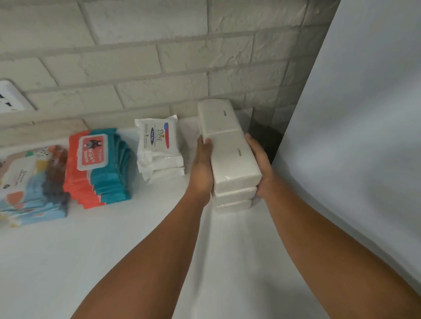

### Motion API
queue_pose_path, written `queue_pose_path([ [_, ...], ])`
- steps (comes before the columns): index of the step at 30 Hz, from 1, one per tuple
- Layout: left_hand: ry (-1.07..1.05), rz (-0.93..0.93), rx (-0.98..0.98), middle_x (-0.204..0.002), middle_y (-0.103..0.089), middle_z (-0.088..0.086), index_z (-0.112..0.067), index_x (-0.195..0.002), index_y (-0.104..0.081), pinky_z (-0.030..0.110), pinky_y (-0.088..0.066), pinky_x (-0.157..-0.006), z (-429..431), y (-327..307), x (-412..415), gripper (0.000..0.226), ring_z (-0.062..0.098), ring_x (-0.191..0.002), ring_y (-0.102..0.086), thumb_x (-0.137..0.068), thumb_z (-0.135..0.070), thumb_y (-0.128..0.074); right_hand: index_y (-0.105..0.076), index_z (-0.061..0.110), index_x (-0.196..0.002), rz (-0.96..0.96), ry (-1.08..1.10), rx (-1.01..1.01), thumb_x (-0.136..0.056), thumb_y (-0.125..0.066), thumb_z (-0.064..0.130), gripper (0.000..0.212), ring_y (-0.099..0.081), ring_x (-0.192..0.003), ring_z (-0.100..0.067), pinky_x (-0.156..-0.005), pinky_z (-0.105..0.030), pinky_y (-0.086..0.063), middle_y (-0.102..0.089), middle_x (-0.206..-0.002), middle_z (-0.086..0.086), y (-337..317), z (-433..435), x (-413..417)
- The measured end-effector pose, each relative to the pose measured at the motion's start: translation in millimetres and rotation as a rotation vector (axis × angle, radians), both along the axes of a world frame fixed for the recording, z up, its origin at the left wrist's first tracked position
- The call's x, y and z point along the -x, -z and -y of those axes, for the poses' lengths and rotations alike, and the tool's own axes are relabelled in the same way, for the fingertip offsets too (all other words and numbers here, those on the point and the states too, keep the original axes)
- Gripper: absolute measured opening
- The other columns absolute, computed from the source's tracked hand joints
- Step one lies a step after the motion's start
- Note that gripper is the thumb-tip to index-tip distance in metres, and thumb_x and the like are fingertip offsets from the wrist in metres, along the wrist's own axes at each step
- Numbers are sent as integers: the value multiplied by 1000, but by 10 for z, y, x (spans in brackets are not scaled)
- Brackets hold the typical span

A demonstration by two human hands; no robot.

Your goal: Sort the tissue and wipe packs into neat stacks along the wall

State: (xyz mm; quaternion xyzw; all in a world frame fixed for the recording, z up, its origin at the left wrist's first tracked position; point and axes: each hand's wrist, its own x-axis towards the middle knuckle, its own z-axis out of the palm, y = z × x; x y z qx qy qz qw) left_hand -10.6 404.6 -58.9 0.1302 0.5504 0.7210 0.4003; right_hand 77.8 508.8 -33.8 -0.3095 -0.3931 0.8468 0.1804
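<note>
Beside the brick wall [137,56], left hand [202,168] and right hand [258,162] clamp the white tissue stack [231,160] by its long sides (likely light, soft, slippery film)

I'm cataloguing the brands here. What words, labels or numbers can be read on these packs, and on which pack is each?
"Dove": top white wipe pack.
"Fresh Mint": apparently, on the blue oval of that pack, small.
"Wipes": flip lid of the red and teal pack.
Plain white tissue packs: small dark print, unreadable.
Patterned packs: print blurred, unreadable.
</note>
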Motion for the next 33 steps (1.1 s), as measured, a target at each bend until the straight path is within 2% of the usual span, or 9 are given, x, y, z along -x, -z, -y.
queue_pose_path([
  [2,6,-28,1,-139,-61,15,-29,-149,-44,59,-43,-110,11,49,-13,80,38,-127,-60,-84,-69,-67,-59,15,-129,-22,-14,11,-87,-60,50,55,-70,-85,-29,-75,-39,-60,-71,-98,-12,15,-16,-17],
  [8,52,-62,-19,-143,-58,15,-34,-151,-41,61,-41,-111,-57,170,-83,78,40,-130,-57,-86,-71,-63,-68,19,-98,-31,-54,44,-99,-46,45,35,-72,-74,-23,-73,-35,-58,-74,-83,-7,-56,-118,-97],
  [20,-5,-29,43,-142,-60,7,-40,-147,-45,58,-41,-112,-168,101,65,80,34,-129,-59,-80,-81,-59,-66,17,-112,-9,-53,-15,-94,-55,44,35,-70,-88,-29,-80,-40,-58,-72,-96,-11,-57,-143,-76],
  [23,-93,-121,82,-156,-46,-7,-43,-151,-38,49,-29,-122,-12,-107,34,77,20,-144,-42,-85,-81,-51,-67,24,-118,51,33,-155,-89,-62,38,33,-69,-97,-29,-83,-42,-56,-73,-103,-8,-177,-183,-95],
  [25,-155,-245,100,-161,-35,-10,-37,-155,-33,42,-21,-125,117,-259,-17,65,14,-149,-31,-97,-67,-43,-67,37,-120,122,56,-306,-77,-68,43,44,-66,-110,-22,-97,-43,-52,-70,-119,1,-320,-180,-114],
  [27,-161,-352,151,-160,-36,-10,-33,-155,-36,36,-21,-123,253,-400,-59,59,12,-147,-32,-102,-58,-42,-65,32,-127,200,55,-507,-80,-67,43,49,-63,-114,-11,-106,-39,-47,-66,-125,9,-511,-100,-155],
  [30,-168,-531,235,-144,-53,-11,-27,-148,-50,21,-29,-107,480,-626,-108,48,4,-129,-45,-103,-46,-49,-66,23,-128,290,32,-841,-96,-59,30,33,-65,-96,5,-95,-23,-53,-70,-111,14,-755,68,-218],
  [32,-199,-648,266,-119,-59,-16,-22,-134,-62,17,-35,-97,674,-776,-151,34,3,-113,-54,-104,-34,-52,-65,25,-129,342,40,-1064,-96,-57,33,35,-66,-94,-4,-88,-20,-53,-68,-114,7,-927,283,-247],
  [33,-221,-705,270,-110,-58,-18,-20,-126,-66,16,-35,-93,779,-811,-148,28,0,-104,-54,-104,-29,-53,-65,25,-129,353,62,-1149,-96,-59,31,34,-64,-91,-5,-83,-10,-48,-65,-113,6,-994,407,-262],
])
